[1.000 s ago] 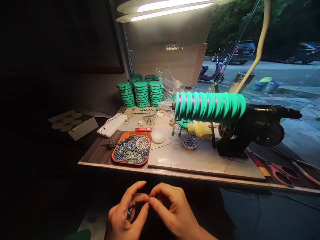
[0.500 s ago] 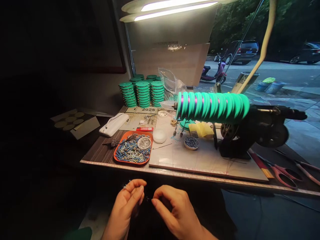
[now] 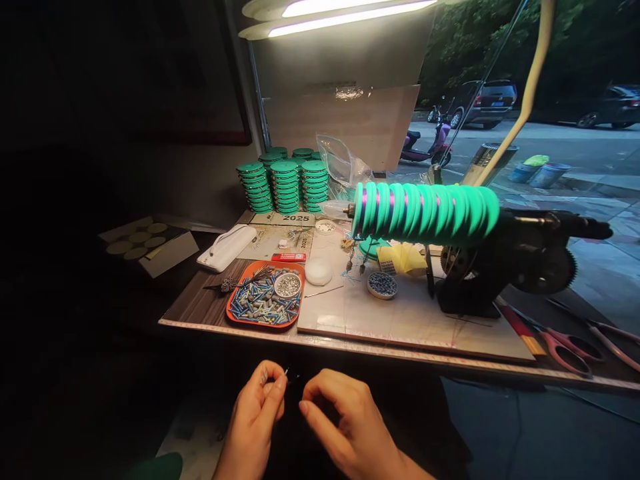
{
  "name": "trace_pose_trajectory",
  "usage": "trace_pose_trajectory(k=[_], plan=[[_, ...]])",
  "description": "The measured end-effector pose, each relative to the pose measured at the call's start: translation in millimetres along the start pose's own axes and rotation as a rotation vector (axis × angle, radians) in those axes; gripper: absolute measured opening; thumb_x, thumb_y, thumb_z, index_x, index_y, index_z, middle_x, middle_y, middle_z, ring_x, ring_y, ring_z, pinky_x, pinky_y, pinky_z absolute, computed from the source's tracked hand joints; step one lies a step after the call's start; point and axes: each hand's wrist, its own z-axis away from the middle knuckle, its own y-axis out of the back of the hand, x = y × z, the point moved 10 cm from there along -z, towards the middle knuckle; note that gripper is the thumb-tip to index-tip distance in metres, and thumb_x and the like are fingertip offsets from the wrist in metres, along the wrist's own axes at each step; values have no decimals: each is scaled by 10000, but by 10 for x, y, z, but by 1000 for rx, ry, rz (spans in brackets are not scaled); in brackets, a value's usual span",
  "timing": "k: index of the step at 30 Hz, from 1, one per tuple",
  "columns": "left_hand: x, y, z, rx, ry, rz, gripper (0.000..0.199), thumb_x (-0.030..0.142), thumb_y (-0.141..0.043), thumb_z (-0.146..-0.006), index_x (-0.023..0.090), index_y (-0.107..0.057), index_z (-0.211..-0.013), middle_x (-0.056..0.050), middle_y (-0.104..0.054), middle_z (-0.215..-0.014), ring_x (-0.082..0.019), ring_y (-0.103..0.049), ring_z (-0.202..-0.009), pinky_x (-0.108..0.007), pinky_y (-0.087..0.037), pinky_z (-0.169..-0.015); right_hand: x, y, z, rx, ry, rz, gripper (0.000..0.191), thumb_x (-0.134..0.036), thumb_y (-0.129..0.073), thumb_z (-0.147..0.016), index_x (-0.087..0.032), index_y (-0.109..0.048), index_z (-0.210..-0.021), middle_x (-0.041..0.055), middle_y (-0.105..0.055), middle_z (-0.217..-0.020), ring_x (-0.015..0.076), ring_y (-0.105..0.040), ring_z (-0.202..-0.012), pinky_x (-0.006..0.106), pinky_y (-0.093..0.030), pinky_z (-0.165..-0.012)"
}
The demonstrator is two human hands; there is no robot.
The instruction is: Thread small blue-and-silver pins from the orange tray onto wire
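The left hand (image 3: pixel 260 410) has its thumb and forefinger pinched on a tiny piece (image 3: pixel 287 372), too small to make out, whose tip pokes out above the fingertips; at three o'clock from it, the right hand (image 3: pixel 345 417) is curled, thumb and forefinger almost meeting, and I cannot tell whether it grips anything. The two hands are apart, both in front of the near edge of the bench (image 3: pixel 193 303). At twelve o'clock from the left hand, just inside that edge, lies an orange tray (image 3: pixel 229 315) full of small blue and pale tubes (image 3: pixel 255 303), with a round dish of silvery beads (image 3: pixel 287 285) in it. Close to the tray's right side stand a white round container (image 3: pixel 318 271) and a thin rod (image 3: pixel 324 292), on a pale board (image 3: pixel 350 317). Near one o'clock from the right hand is a dish of dark beads (image 3: pixel 383 285), with yellow paper (image 3: pixel 406 259) just behind it. Farther out at one o'clock, a row of green discs (image 3: pixel 425 213) sits on a black geared machine (image 3: pixel 470 290). Scissors (image 3: pixel 567 353) lie between two and three o'clock. Stacked green discs (image 3: pixel 285 187) rise beyond the tray, at twelve o'clock from the left hand.
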Motion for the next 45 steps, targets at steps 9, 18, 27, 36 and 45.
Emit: trace_pose_trajectory(k=[9, 18, 27, 36, 45], plan=[[-48, -18, -17, -18, 47, 44, 523, 676, -605, -597, 179, -451, -651, 90, -253, -522, -70, -198, -463, -194, -177, -428, -23, 60, 2, 73, 33, 6, 175, -218, -461, -808, -144, -564, -687, -21, -557, -616, 20, -467, -565, 126, -306, -545], [-42, -30, -3, -17, 31, -4, 526, 690, -570, -618, 179, -453, -656, 87, -251, -526, -76, -211, -471, -192, -197, -430, -35, 99, 6, 120, 50, 26, 172, -216, -461, -808, -156, -557, -678, -35, -547, -599, 18, -463, -547, 123, -306, -531], [100, 46, 89, 52, -159, -202, 314, 467, -542, -771, 171, -544, -663, 39, -419, -579, -97, -350, -519, -209, -291, -493, 34, 154, -5, 190, -1, 86, 171, -205, -449, -805, -157, -532, -663, -40, -530, -586, 17, -444, -519, 123, -296, -499], [49, 62, 95, 41, -123, -194, 290, 458, -607, -720, 172, -641, -748, 6, -522, -585, -120, -414, -527, -224, -327, -501, -214, 189, 0, 204, 200, 256, 181, -281, -438, -840, -177, -552, -936, -26, -582, -674, 58, -498, -567, 166, -321, -544], [184, -8, 58, -77, -11, -3, 467, 651, -537, -692, 190, -459, -690, 91, -236, -513, -76, -185, -452, -194, -190, -409, -431, -19, 118, 106, 529, 391, 265, -198, -325, -835, -169, -392, -580, -33, -456, -473, 73, -326, -442, 203, -198, -482]])
